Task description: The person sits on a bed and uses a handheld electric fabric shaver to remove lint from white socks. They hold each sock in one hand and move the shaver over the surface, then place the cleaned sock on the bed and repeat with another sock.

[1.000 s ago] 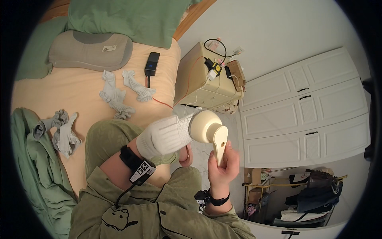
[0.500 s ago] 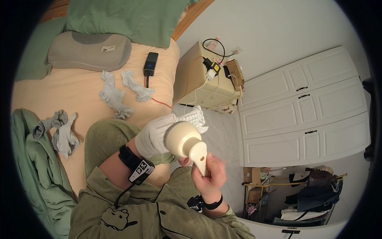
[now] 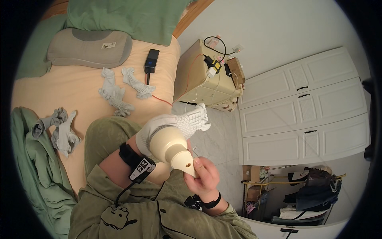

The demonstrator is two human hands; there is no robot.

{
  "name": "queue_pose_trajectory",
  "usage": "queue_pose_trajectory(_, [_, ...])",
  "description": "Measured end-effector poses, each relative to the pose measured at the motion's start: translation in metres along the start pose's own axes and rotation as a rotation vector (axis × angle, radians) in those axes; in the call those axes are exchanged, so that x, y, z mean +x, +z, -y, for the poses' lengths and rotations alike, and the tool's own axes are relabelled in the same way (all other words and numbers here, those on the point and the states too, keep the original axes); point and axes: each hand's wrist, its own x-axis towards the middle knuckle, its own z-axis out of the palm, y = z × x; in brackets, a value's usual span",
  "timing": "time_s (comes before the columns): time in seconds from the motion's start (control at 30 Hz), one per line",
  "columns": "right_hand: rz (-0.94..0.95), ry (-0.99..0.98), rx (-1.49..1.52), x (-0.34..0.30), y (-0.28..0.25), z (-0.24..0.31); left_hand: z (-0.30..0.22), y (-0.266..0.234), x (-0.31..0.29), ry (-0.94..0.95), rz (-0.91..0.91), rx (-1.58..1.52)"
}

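Note:
A white sock (image 3: 191,121) with a grid pattern is drawn over my left hand (image 3: 156,124), its loose end hanging off to the right. The fabric hides nearly all of my left fingers. My right hand (image 3: 205,175) grips the tapered handle of a cream, round-headed fabric shaver (image 3: 167,143), thumb on top near a small brown button. The shaver's wide grey-rimmed head rests against the sock, near my left wrist. On the bed to the left lie two pale socks (image 3: 113,95) (image 3: 137,83), and a grey and white bunch of socks (image 3: 63,129).
A black power bank (image 3: 151,61) with a cable lies near a grey pillow (image 3: 89,47) on the peach bed sheet (image 3: 36,93). Beyond the bed's edge stand a cream bedside cabinet (image 3: 199,75) with chargers, white wardrobe doors (image 3: 274,115) and a clothes rack (image 3: 314,195).
The fabric shaver has slid left and slightly down along the sock toward my left wrist, my right hand moving with it. More of the sock's gridded part now shows.

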Motion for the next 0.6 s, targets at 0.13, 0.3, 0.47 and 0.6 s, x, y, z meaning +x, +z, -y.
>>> queue_pose_trajectory(0.13, [-0.013,0.047,-0.023,0.004,0.0,-0.002,-0.002,0.001,0.003,-0.041,0.022,0.019])
queue_pose_trajectory(0.3, [-0.061,0.072,-0.122,0.008,-0.003,-0.009,0.003,0.003,0.001,0.124,-0.02,0.437])
queue_pose_trajectory(0.47, [-0.111,0.293,0.088,0.001,-0.001,-0.022,0.019,-0.003,-0.005,0.556,-0.089,1.149])
queue_pose_trajectory(0.6, [-0.196,0.473,0.149,-0.007,0.001,-0.033,0.024,-0.003,-0.013,0.493,-0.054,1.135])
